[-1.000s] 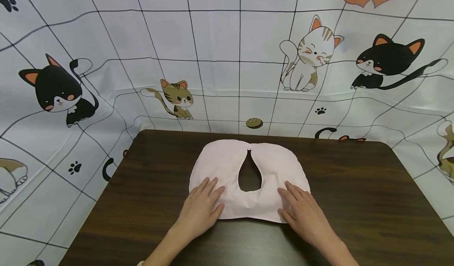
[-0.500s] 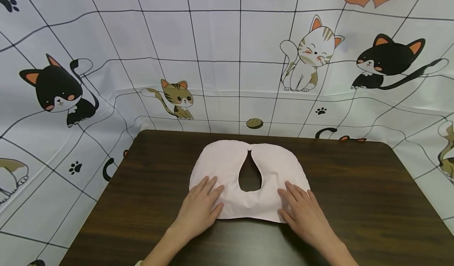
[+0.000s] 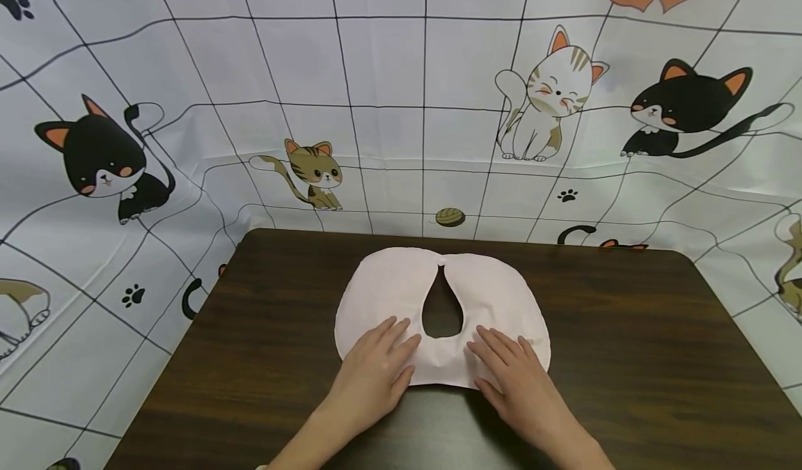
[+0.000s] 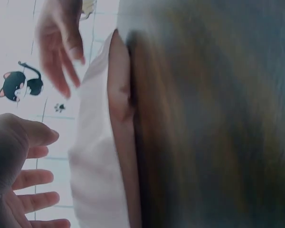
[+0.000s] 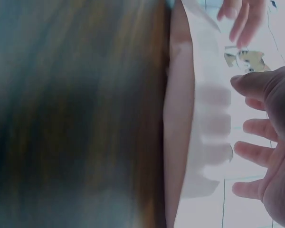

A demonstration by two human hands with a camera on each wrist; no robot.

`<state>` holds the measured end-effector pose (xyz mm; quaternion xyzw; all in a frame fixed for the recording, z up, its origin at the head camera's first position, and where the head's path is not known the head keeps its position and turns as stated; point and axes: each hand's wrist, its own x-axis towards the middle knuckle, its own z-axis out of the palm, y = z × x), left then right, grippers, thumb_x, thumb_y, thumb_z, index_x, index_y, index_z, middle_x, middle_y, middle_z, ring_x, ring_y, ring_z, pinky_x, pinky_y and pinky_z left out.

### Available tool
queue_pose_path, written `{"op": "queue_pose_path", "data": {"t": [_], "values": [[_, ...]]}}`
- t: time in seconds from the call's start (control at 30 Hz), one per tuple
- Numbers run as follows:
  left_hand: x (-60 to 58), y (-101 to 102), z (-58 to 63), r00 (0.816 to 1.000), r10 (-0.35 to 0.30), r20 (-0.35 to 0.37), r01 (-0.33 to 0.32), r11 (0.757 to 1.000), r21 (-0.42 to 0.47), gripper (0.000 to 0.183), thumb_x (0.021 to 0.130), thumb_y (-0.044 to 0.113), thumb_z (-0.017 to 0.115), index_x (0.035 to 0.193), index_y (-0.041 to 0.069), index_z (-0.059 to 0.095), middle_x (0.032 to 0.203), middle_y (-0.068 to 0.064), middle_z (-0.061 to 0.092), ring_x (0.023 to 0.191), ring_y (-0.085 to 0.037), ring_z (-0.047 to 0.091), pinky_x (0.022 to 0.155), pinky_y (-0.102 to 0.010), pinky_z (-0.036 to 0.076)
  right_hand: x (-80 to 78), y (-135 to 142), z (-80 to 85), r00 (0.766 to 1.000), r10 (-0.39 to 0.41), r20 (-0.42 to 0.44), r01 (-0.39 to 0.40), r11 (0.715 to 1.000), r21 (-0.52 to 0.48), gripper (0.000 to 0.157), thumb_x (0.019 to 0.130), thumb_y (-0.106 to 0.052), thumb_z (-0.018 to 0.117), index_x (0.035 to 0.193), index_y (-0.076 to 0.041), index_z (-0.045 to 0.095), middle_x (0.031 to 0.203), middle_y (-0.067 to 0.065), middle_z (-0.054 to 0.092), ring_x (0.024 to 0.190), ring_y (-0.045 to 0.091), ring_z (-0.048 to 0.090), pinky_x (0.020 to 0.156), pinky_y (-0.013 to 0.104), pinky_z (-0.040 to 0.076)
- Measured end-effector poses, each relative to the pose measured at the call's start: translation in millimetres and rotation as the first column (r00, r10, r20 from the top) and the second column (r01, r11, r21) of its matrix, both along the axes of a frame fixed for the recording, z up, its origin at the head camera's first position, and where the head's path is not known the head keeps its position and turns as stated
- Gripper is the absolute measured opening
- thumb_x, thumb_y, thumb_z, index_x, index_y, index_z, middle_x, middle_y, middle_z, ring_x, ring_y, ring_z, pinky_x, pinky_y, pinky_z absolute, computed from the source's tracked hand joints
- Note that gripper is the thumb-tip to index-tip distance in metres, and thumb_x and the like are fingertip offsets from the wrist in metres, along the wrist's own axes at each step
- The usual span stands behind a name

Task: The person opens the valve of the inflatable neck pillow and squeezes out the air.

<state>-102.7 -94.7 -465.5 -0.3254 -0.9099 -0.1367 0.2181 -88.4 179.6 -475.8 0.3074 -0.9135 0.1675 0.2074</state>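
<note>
A pale pink neck pillow lies flat on the dark wooden table, its two ends meeting at the far side around a teardrop-shaped hole. Over its near left part is my left hand, fingers straight and slightly spread. My right hand is over the near right part in the same way. Both wrist views show a gap between fingers and fabric, with finger shadows on the pillow's top in the right one. The pillow's near side appears as a darker pink band in the left wrist view. Neither hand grips anything.
A white curtain with black grid lines and printed cats hangs behind the table and along its sides. The table's far edge runs just beyond the pillow.
Both hands have moved inward, closer to each other and to the pillow's hole. The pillow itself stays where it was.
</note>
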Motion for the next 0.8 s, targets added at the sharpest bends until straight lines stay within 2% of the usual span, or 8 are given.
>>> {"op": "queue_pose_path", "data": {"t": [0.13, 0.3, 0.47, 0.67, 0.8], "values": [[4.7, 8, -5.7, 0.999, -0.037, -0.021, 0.036, 0.999, -0.026, 0.041, 0.081, 0.02, 0.085, 0.12, 0.013, 0.074, 0.131, -0.013, 0.066, 0.125, -0.033, 0.06, 0.1, -0.044, 0.05, 3.4, -10, -6.5, 0.998, 0.051, -0.027, -0.051, 0.999, 0.012, 0.055, 0.074, -0.009, 0.087, 0.126, -0.015, 0.07, 0.139, 0.015, 0.062, 0.125, 0.035, 0.058, 0.092, 0.066, 0.046], [8.9, 13, -12.1, 0.999, -0.036, -0.018, 0.034, 0.994, -0.103, 0.038, 0.083, 0.022, 0.083, 0.119, 0.018, 0.075, 0.132, -0.009, 0.066, 0.126, -0.031, 0.059, 0.099, -0.043, 0.05, 8.3, -20, -12.0, 0.995, 0.089, -0.04, -0.087, 0.995, 0.05, 0.052, 0.075, -0.005, 0.084, 0.124, -0.019, 0.073, 0.141, 0.012, 0.062, 0.127, 0.036, 0.059, 0.091, 0.066, 0.047], [10.5, 15, -17.2, 1.0, -0.026, 0.015, 0.028, 0.982, -0.188, 0.035, 0.087, 0.026, 0.079, 0.122, 0.021, 0.075, 0.136, -0.007, 0.064, 0.129, -0.031, 0.057, 0.099, -0.048, 0.05, 11.3, -24, -16.1, 0.995, 0.096, -0.005, -0.095, 0.993, 0.069, 0.048, 0.079, -0.01, 0.083, 0.126, -0.019, 0.073, 0.142, 0.01, 0.061, 0.13, 0.037, 0.056, 0.094, 0.068, 0.045], [11.7, 16, -18.8, 1.0, -0.013, 0.012, 0.016, 0.967, -0.255, 0.036, 0.089, 0.03, 0.078, 0.123, 0.022, 0.074, 0.138, -0.007, 0.063, 0.131, -0.031, 0.055, 0.1, -0.05, 0.049, 11.7, -27, -18.7, 0.996, 0.084, 0.033, -0.087, 0.992, 0.092, 0.045, 0.081, -0.016, 0.083, 0.125, -0.02, 0.074, 0.143, 0.01, 0.06, 0.132, 0.037, 0.055, 0.096, 0.068, 0.043], [13.9, 16, -20.7, 0.999, -0.004, 0.039, 0.015, 0.958, -0.288, 0.036, 0.09, 0.034, 0.077, 0.124, 0.023, 0.073, 0.142, -0.006, 0.06, 0.134, -0.031, 0.052, 0.102, -0.051, 0.047, 15.0, -27, -20.4, 0.993, 0.062, 0.1, -0.076, 0.987, 0.14, 0.045, 0.084, -0.021, 0.082, 0.128, -0.019, 0.073, 0.145, 0.011, 0.059, 0.134, 0.037, 0.053, 0.098, 0.069, 0.041]]}}
